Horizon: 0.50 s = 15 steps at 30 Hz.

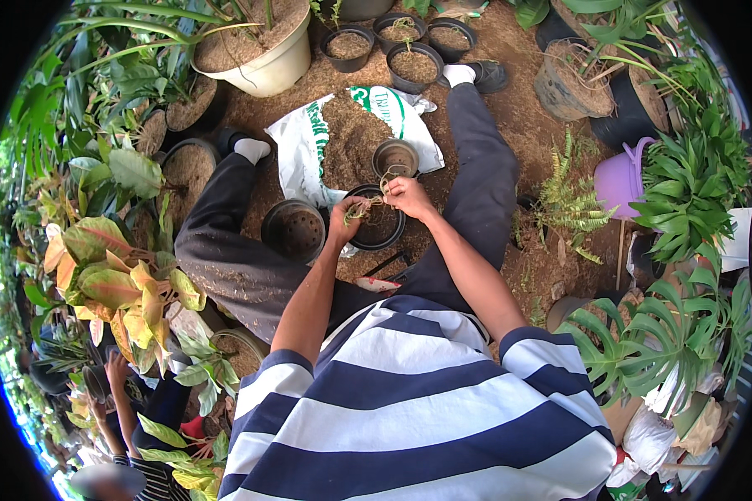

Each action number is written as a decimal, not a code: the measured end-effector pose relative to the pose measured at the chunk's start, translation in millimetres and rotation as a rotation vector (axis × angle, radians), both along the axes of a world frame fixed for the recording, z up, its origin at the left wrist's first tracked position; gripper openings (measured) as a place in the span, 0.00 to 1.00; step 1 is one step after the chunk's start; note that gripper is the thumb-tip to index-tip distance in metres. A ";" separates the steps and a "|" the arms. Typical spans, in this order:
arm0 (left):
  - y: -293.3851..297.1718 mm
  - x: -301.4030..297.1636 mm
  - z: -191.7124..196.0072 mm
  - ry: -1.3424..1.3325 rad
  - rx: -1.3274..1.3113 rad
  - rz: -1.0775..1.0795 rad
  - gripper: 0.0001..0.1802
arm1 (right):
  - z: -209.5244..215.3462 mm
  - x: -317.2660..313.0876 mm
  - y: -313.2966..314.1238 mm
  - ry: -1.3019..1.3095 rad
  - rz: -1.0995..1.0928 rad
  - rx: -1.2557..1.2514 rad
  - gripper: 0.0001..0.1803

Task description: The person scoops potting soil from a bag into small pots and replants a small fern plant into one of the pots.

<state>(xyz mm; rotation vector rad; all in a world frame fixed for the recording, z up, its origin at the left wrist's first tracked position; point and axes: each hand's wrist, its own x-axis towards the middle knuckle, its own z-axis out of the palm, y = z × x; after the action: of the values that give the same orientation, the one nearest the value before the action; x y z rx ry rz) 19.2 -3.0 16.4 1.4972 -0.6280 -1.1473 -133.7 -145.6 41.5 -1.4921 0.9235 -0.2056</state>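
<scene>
Between my hands is a small tangle of thin, pale green plant stems (358, 210). My left hand (343, 222) has its fingers closed on the bunched end. My right hand (410, 197) pinches the stems close by, where a loop of stem stands up at the fingertips. Directly beneath, a round black pot (378, 244) sits on the ground, its inside partly hidden by my hands. A second black pot (294, 232) with holes in its base lies left of it. Beyond my hands, a smaller dark pot (395, 156) rests on an opened white sack (292, 150) holding brown, crumbly potting mix (351, 138).
Several small soil-filled black pots (413, 68) stand at the far side, near a large cream pot (263, 63). A fern (572, 200) and a purple bucket (620, 185) are on the right. Leafy plants (113, 275) crowd the left, where another person (121, 409) handles a pot.
</scene>
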 end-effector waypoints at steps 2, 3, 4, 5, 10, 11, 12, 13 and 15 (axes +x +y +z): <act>-0.7 0.0 1.4 0.019 0.025 -0.017 0.08 | -1.9 0.0 -0.5 0.006 0.009 -0.032 0.16; 0.1 0.5 -0.4 0.011 0.012 -0.021 0.08 | -2.0 0.9 -0.2 0.008 0.014 -0.043 0.16; 0.8 0.8 -2.1 0.002 -0.001 -0.025 0.08 | -1.9 1.6 0.1 0.010 0.018 -0.054 0.15; 1.7 1.3 -3.7 -0.006 -0.013 -0.029 0.08 | -1.8 2.2 0.7 0.010 0.019 -0.065 0.15; -2.7 -2.3 10.1 -0.085 0.063 -0.030 0.10 | -6.3 1.2 -1.4 0.017 -0.007 -0.094 0.16; -2.3 -1.6 10.2 -0.100 0.062 -0.034 0.10 | -7.1 1.2 -1.4 0.014 -0.019 -0.087 0.15; -2.3 -1.4 10.3 -0.103 0.072 -0.028 0.10 | -7.2 1.5 -1.6 0.012 -0.030 -0.080 0.15; -2.3 -1.2 10.4 -0.106 0.081 -0.023 0.10 | -7.2 1.6 -1.8 0.010 -0.042 -0.074 0.15; -2.4 -1.2 11.7 -0.126 0.103 -0.012 0.11 | -7.0 2.0 -2.4 0.027 -0.049 -0.098 0.14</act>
<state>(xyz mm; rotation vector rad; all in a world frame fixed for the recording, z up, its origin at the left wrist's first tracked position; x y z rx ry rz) 18.0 -5.4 28.1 1.6649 -0.6730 -1.1149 -131.7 -147.9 34.5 -1.5672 0.9842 -0.2702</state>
